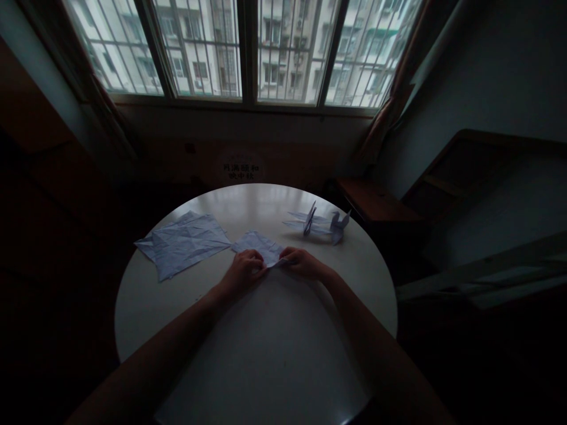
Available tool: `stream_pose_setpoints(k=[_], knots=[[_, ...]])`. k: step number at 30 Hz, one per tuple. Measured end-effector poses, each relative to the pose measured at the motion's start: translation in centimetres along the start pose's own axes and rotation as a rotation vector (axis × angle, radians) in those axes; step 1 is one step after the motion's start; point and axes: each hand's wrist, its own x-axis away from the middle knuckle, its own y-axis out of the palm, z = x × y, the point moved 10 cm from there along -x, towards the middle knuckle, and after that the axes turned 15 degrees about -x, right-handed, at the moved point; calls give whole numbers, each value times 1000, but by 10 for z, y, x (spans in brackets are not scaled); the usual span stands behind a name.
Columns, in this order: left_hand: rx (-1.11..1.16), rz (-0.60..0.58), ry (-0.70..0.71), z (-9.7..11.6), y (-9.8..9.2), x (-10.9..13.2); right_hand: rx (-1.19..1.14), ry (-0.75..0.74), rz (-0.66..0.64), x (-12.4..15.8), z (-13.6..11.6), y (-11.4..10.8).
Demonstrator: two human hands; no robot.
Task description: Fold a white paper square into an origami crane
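A creased sheet of pale paper (257,243) lies near the middle of the round white table (266,330). Its near edge is pinched by my left hand (246,268), whose fingers are curled at the left corner. At the right corner my right hand (303,264) grips the same sheet, and the edge there is lifted or folded up a little. To the left lies a larger crumpled sheet (188,241), its right tip close to the held paper. Two folded paper birds (339,226) stand at the right; their wings overlap in my view.
A barred window (248,53) with curtains spans the far wall. Beyond the table at the right is a low brown wooden surface (376,200). A framed panel (478,165) leans by the right wall. The room is dim.
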Motion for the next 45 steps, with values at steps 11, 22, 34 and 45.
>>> stream_pose_setpoints(k=[11, 22, 34, 45], knots=[[39, 20, -60, -7, 4, -4, 159, 52, 308, -5, 9, -14], [-57, 29, -130, -19, 11, -13, 216, 106, 433, -8, 13, -21], [-42, -19, -160, -21, 12, -12, -41, 66, 288, -11, 17, -17], [9, 20, -209, -22, 2, -9, 368, 166, 469, -5, 5, -18]])
